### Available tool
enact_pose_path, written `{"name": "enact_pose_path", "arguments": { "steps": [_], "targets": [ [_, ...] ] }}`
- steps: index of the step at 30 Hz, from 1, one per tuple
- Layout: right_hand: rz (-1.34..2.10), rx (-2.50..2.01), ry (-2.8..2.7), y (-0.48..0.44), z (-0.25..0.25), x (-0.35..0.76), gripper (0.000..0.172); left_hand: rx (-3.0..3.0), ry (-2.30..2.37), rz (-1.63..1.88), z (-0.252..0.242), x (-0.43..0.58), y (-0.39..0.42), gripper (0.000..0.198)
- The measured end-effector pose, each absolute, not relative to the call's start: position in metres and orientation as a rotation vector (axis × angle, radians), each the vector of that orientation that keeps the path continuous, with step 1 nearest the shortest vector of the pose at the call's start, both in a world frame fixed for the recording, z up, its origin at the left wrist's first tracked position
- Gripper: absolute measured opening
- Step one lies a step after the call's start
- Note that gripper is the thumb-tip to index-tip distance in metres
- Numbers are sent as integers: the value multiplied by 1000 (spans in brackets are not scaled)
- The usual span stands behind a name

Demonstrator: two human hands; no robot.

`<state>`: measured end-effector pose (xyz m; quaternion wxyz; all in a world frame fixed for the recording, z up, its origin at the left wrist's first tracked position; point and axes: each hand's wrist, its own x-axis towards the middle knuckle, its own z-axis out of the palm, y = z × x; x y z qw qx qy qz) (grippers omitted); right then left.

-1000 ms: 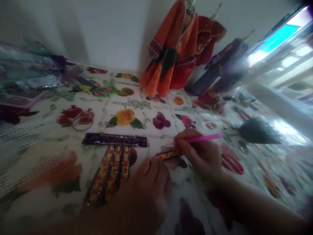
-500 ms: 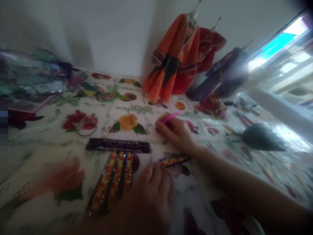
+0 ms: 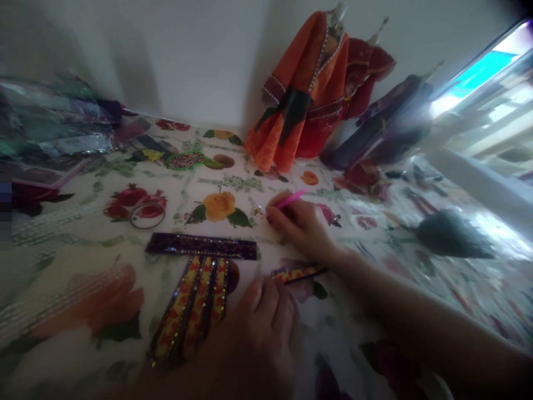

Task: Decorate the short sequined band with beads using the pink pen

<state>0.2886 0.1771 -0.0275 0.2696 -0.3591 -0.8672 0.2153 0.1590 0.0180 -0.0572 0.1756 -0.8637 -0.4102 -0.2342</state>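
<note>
My right hand (image 3: 300, 225) is closed round a thin pink stick (image 3: 291, 199), its tip down by a small pile of shiny beads (image 3: 257, 210) on the flowered tablecloth (image 3: 353, 333). My left hand (image 3: 254, 333) lies low at the front, fingers bent, with the fingertips on the end of a short red-and-yellow sequinned strip (image 3: 297, 273). To its left lie three similar long strips (image 3: 191, 303) fanned out under a dark purple glittery band (image 3: 202, 245).
A roll of clear tape (image 3: 147, 215) and a green-rimmed dish of beads (image 3: 185, 160) sit further back. Small orange (image 3: 291, 100), red and purple garments stand against the wall. Shiny packets (image 3: 54, 128) are piled at the left; a dark tassel-like thing (image 3: 452, 238) lies at the right.
My right hand left the short strip and reached forward with the pink stick to the beads, where it has stayed for the last half second. My left hand has hardly moved.
</note>
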Motion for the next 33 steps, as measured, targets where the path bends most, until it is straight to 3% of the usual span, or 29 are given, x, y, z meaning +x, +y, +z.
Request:
{"name": "enact_pose_path", "arguments": {
  "steps": [6,11,20,24,33],
  "targets": [
    [523,-959,-2353,174,-25,287,17,-2444,-1148,-666,-57,159,18,32],
    [765,-980,-2208,171,-24,291,18,-2461,-1142,-646,-55,157,16,33],
    [791,-997,-2079,116,16,320,6,-2572,-1178,-421,-47,153,10,34],
    [674,-980,-2120,95,7,335,9,-2586,-1159,-436,-48,154,9,34],
    [865,-1015,-2107,91,-19,340,12,-2629,-1244,-418,-52,154,5,41]
  ]
}}
